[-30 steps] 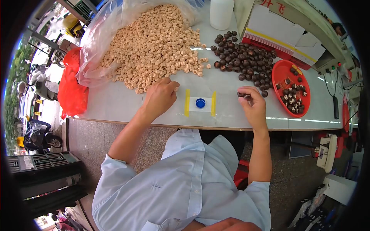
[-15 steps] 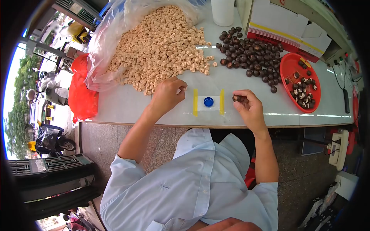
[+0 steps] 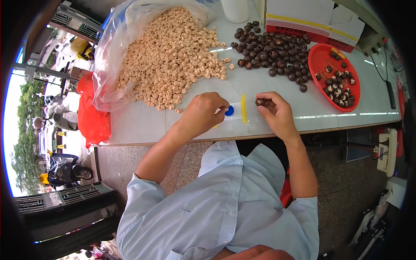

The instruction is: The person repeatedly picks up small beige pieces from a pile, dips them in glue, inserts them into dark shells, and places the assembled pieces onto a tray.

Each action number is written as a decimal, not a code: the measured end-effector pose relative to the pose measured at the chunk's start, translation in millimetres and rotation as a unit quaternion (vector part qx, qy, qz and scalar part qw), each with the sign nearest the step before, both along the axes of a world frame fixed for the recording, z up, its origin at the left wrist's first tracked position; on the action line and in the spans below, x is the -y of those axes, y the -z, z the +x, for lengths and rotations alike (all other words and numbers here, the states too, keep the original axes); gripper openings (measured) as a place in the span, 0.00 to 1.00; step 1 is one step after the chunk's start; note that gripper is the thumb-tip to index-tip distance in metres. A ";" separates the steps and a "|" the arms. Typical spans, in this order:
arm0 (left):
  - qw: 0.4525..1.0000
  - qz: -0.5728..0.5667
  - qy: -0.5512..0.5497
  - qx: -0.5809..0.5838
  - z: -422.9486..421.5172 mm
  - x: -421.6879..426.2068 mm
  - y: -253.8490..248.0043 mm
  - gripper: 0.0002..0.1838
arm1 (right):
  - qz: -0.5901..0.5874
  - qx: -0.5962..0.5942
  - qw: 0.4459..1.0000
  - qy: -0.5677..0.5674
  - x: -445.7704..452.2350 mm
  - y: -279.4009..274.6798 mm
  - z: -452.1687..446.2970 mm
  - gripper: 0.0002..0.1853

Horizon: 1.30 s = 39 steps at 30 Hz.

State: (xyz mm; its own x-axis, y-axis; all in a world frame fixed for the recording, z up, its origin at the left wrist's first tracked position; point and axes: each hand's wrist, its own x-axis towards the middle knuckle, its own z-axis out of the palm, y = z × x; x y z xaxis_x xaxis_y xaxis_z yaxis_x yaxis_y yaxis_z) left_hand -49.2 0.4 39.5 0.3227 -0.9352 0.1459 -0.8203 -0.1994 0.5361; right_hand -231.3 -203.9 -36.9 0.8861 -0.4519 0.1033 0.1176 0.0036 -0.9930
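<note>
My left hand (image 3: 203, 113) is closed in a pinch on a small beige piece (image 3: 226, 109), right beside a blue round cap (image 3: 229, 111). The cap sits on a pale patch of the table, with a yellow tape strip (image 3: 243, 109) on its right; my left hand partly covers the left strip. My right hand (image 3: 278, 115) is curled around a dark brown nut-like ball (image 3: 260, 102), and more may be hidden in the palm. Beyond my left hand spreads a heap of small beige cube-like pieces (image 3: 164, 60). Many similar dark balls (image 3: 271, 54) lie beyond my right hand.
A red plate (image 3: 356, 97) on the right holds dark balls, some with white parts. A clear plastic bag (image 3: 106, 65) surrounds the beige heap's left side. Nearby are a red bag (image 3: 93, 112), a white container (image 3: 235, 9) and a cardboard box (image 3: 303, 17). The table edge (image 3: 186, 141) runs before me.
My left hand has moved right, bringing the beige piece from the heap's near edge to the blue cap. My right hand still holds the dark ball. The view has shifted slightly.
</note>
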 end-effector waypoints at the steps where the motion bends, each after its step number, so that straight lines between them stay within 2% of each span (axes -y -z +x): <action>1: 1.000 0.003 0.005 0.007 0.2 1.0 1.2 0.10 | -0.001 0.001 1.000 0.001 -0.2 -0.2 0.1 0.17; 12: 0.995 0.041 0.019 0.094 -6.6 8.1 0.8 0.07 | -0.017 0.014 1.000 0.005 1.0 -2.4 -0.4 0.19; 18: 0.990 0.039 0.029 0.133 -8.3 7.1 2.4 0.06 | -0.080 0.016 0.997 0.008 2.4 -3.4 -2.1 0.19; 20: 0.989 0.038 0.027 0.138 -8.2 6.3 2.2 0.06 | -0.022 0.006 1.000 0.010 -1.0 -4.7 -2.2 0.19; 23: 0.992 0.034 0.022 0.118 -7.2 5.5 -3.5 0.07 | 0.003 0.007 1.000 0.001 -3.4 -1.0 -2.4 0.19; 32: 0.993 -0.063 -0.018 -0.097 -8.0 19.1 -10.1 0.12 | 0.009 -0.030 0.999 -0.020 -24.0 -11.7 2.3 0.20; 39: 0.986 -0.072 -0.007 -0.153 -12.4 28.8 -5.1 0.11 | 0.034 -0.013 0.999 -0.012 -31.6 -2.9 5.7 0.22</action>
